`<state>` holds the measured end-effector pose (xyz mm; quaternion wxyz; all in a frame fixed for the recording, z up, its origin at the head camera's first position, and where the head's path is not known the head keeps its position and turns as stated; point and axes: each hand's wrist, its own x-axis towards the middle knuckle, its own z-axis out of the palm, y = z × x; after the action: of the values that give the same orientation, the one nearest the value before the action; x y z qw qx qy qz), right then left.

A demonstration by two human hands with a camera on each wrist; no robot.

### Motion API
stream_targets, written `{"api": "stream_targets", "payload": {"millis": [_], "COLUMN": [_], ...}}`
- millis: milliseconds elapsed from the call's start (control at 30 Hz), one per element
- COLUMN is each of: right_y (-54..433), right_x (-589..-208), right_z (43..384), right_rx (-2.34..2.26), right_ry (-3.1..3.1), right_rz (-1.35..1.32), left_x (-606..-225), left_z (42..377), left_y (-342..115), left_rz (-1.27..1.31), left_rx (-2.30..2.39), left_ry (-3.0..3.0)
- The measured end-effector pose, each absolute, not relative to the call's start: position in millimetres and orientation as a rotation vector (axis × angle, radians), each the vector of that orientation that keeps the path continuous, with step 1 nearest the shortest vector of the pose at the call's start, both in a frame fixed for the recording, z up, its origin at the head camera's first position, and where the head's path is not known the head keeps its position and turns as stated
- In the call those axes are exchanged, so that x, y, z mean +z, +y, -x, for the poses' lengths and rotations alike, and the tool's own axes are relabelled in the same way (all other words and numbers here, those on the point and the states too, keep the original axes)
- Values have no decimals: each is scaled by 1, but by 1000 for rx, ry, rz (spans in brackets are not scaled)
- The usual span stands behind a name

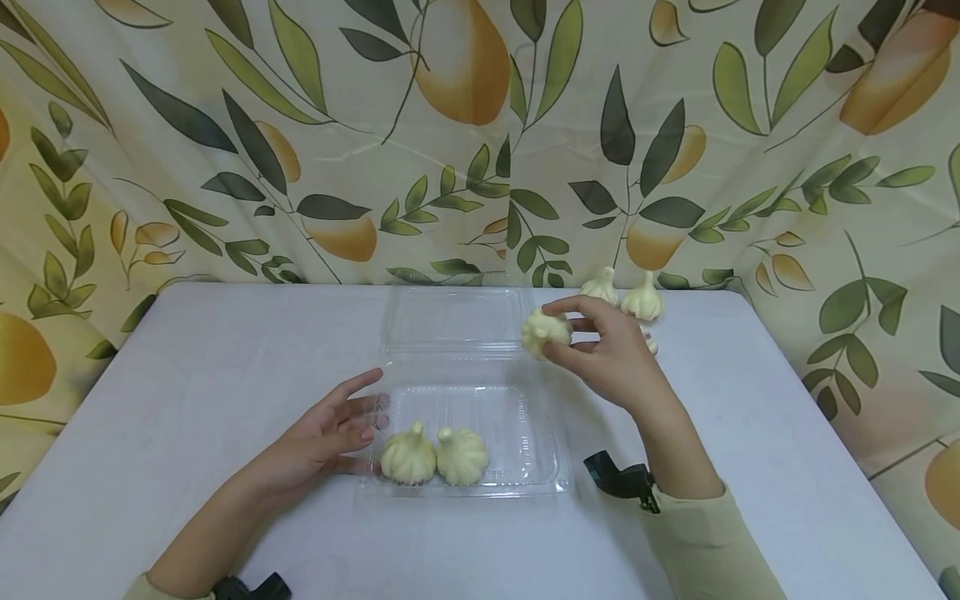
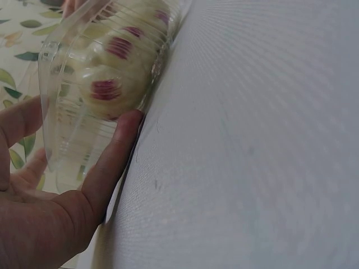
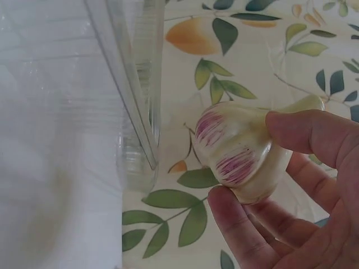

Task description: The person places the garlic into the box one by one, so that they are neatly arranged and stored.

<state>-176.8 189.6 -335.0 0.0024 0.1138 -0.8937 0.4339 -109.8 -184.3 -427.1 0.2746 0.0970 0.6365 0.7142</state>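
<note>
A garlic bulb point(image 1: 545, 332) is pinched between the thumb and fingers of my right hand point(image 1: 611, 354), raised beside the back right of a clear plastic clamshell box point(image 1: 525, 417). In the right wrist view, this garlic bulb point(image 3: 241, 151) shows purple streaks. Two more bulbs, a left one point(image 1: 408, 455) and a right one point(image 1: 462, 457), sit side by side at the front left inside the box. My left hand point(image 1: 326, 437) touches the box's left side with fingers spread. The left wrist view shows its thumb point(image 2: 115, 154) against the box wall point(image 2: 61, 129).
The box's lid point(image 1: 457, 321) lies folded back behind its base. Behind my right hand stand two garlic bulbs point(image 1: 642, 298) point(image 1: 600, 286), and part of another point(image 1: 651, 343) peeks out. A white cloth covers the table point(image 1: 300, 550); a leaf-and-fruit patterned curtain point(image 1: 450, 167) hangs behind.
</note>
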Motion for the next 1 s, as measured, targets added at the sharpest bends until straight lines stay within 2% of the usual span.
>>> {"api": "stream_targets", "payload": {"millis": [1000], "right_y": [168], "right_x": [-333], "right_z": [165], "right_rx": [1396], "right_ry": [-2779], "right_rz": [-503], "left_x": [-427], "left_z": [110], "left_y": [-185], "left_rz": [-260], "left_rx": [1917], "left_ry": [1723]}}
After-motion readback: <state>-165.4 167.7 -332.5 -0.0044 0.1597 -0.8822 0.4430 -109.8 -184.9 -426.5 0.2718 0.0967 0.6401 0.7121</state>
